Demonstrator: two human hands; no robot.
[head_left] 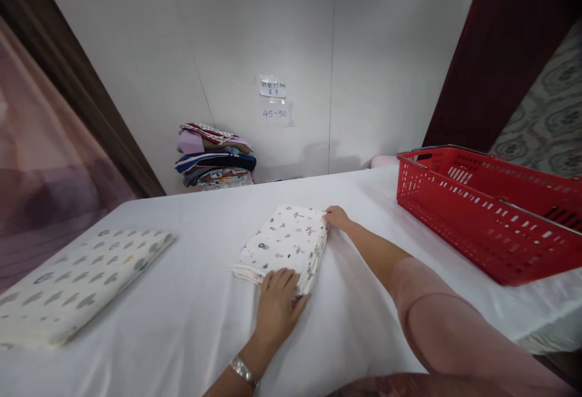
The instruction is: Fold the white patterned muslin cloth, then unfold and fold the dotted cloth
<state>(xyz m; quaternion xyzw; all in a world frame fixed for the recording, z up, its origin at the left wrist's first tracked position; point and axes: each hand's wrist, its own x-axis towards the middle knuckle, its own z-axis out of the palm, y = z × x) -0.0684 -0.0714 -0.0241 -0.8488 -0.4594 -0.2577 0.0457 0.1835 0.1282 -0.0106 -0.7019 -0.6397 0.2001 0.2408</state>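
Note:
A folded white cloth (282, 239) with small printed figures lies flat on the white-covered table (195, 300), its folded layers showing along the right side. At its near right corner is my left hand (278, 303), fingers over the top and thumb at the side, closed about that corner. A silvery band (243, 370) circles the left wrist. My right hand (337, 216) closes on the far right corner; its fingertips are partly hidden. To the left lies another folded cloth (86, 282), cream with rows of grey-green cloud-like shapes, touched by neither hand.
A red plastic basket (459, 227) with metal handles stands on the right of the table. Behind the far edge, a stack of folded fabrics (216, 157) rises against the wall. Paper notes (275, 113) hang there, one reading 45-50. Pink drapery (50, 166) hangs at left.

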